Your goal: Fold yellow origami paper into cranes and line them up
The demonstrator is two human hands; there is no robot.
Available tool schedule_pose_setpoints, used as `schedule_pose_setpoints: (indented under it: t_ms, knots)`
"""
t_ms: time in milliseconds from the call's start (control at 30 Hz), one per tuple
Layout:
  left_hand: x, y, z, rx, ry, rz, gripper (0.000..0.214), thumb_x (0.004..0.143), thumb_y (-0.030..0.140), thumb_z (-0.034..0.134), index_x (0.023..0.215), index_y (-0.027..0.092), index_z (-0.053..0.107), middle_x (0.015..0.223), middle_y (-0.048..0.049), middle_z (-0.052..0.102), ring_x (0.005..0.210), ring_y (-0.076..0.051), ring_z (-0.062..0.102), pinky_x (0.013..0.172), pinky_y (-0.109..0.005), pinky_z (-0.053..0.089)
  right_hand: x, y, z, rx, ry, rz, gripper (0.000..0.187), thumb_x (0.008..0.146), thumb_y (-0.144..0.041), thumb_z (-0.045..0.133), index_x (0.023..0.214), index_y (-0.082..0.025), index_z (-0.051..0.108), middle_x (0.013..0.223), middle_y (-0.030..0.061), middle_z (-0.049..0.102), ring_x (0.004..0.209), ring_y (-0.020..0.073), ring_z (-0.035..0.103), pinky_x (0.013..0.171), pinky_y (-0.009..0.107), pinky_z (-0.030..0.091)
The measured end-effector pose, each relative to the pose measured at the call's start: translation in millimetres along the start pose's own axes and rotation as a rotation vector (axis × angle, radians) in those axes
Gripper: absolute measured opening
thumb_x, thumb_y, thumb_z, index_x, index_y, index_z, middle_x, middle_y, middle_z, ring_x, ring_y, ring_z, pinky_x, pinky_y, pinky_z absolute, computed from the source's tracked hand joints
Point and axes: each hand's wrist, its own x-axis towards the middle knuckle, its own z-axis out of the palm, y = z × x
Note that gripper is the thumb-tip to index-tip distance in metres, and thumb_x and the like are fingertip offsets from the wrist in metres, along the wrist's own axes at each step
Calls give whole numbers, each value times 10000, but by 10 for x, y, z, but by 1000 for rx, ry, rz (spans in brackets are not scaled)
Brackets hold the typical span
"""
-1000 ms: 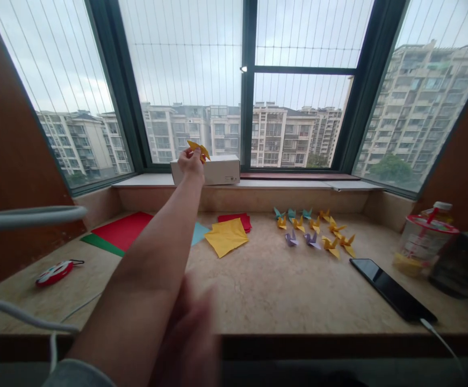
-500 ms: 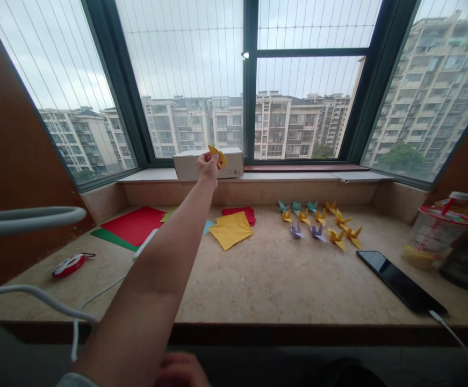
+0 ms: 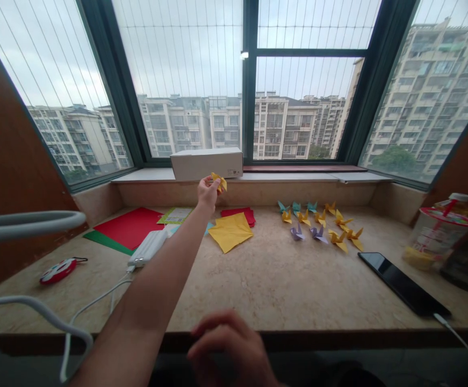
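Note:
My left hand [image 3: 207,194] is stretched far out over the stone ledge [image 3: 274,285] and pinches a small yellow paper crane [image 3: 219,181], just below the white box [image 3: 206,163] on the window sill. My right hand [image 3: 229,349] hangs low at the front edge, fingers loosely curled and apart, with nothing in it. Several folded cranes [image 3: 322,224] in yellow, purple and teal stand in rows to the right of the held one. A stack of yellow paper squares [image 3: 230,231] lies under my left wrist.
Red paper [image 3: 131,226] and green sheets lie at the left, with a white power bank [image 3: 148,248] and its cable. A red and white gadget [image 3: 58,270] lies far left. A black phone [image 3: 403,284] on a cable and a plastic container [image 3: 435,232] stand at the right.
My left hand has come down from the top of the white box with the yellow crane. My right hand has risen into view at the bottom.

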Motion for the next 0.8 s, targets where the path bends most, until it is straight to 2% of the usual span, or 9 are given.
schedule_pose_setpoints:
  t_ms: [67,133,200,333,433,533,600,700,800]
  knots:
    - [-237,-70,-42,9,-96,-30,514,695,196,741,1147,172,496,617,63,590,469,-93,565,490,-195,425,344,213,-307,-265,121,-125,187,886,-191,548,998,-282,666,1002,71,663,934,218,649,838,368,550]
    - [-481,-125,-106,30,-290,-55,642,693,247,749,1256,211,442,589,88,565,460,-89,553,467,-169,376,686,423,-663,-484,167,-235,205,905,-166,504,1017,-258,648,1021,77,646,982,224,628,884,395,529]
    - [-695,-172,-179,28,-413,-74,668,714,290,738,1298,233,421,578,89,559,485,-90,562,480,-163,371,975,617,-1009,-676,168,-304,228,919,-150,477,1067,-237,626,1065,94,622,1030,231,604,935,424,499]
    - [-977,-305,-285,23,-482,-126,654,758,297,709,1337,251,407,572,93,538,489,-80,541,503,-168,377,1325,938,-1489,-962,-40,-334,290,926,-166,513,1204,-227,569,1117,117,594,1033,243,597,893,418,517]
    - [-1091,-453,-328,44,-522,-167,619,759,319,717,1310,234,447,590,85,526,520,-94,557,545,-198,416,1424,1113,-1629,-1083,-204,-397,377,912,-230,583,1284,-257,524,1165,116,585,1048,252,596,897,436,517]
    - [-1171,-563,-364,68,-564,-234,528,734,371,740,1184,175,545,614,61,534,539,-101,552,564,-224,436,1435,1247,-1661,-1097,-277,-460,407,908,-263,604,1304,-282,513,1226,115,571,1095,248,591,919,443,511]
    - [-1217,-580,-385,63,-562,-251,554,731,394,744,1194,164,547,620,57,532,542,-99,539,559,-224,431,1412,1316,-1666,-1055,-283,-489,415,918,-259,593,1321,-283,500,1232,112,578,1111,240,595,921,433,514]
    - [-1288,-531,-395,32,-554,-220,692,747,415,736,1347,226,449,624,64,533,543,-100,527,560,-224,430,1363,1380,-1680,-986,-257,-512,447,924,-241,581,1355,-300,480,1228,107,585,1111,235,600,914,424,520]
    - [-1377,-462,-377,35,-547,-183,551,771,456,707,1254,245,546,652,35,566,567,-108,536,552,-223,438,1307,1393,-1709,-938,-216,-513,445,923,-236,582,1355,-303,497,1214,106,596,1067,228,613,894,415,522]
